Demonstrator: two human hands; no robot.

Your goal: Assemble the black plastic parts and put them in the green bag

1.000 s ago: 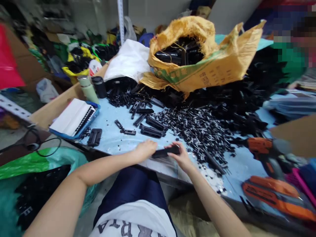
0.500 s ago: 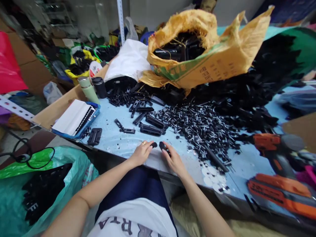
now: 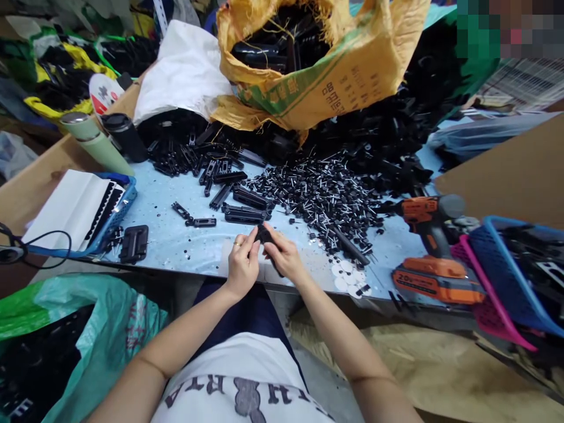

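Note:
Close to the table's front edge, my left hand [image 3: 243,265] and my right hand [image 3: 285,254] meet at a dark black plastic part [image 3: 264,234]. The right fingers are wrapped round this part, and its lower end shows beneath the palm. My left thumb and fingers pinch at its upper left side; any small piece between them is hidden. Just beyond the hands lie several long black plastic pieces [image 3: 244,214]. To their right spreads a heap of small black-headed pieces with metal pins [image 3: 326,197].
An orange cordless drill [image 3: 429,279] stands at the right, beside a blue basket [image 3: 497,252]. White discs [image 3: 348,276] lie near the front edge. At the left are a blue tray [image 3: 126,197], a green flask [image 3: 103,150] and a black cup [image 3: 126,138]. A yellow sack [image 3: 352,76] stands behind.
My hands were apart, each with a small black piece; now they have come together at one black part. The view has shifted right and downward.

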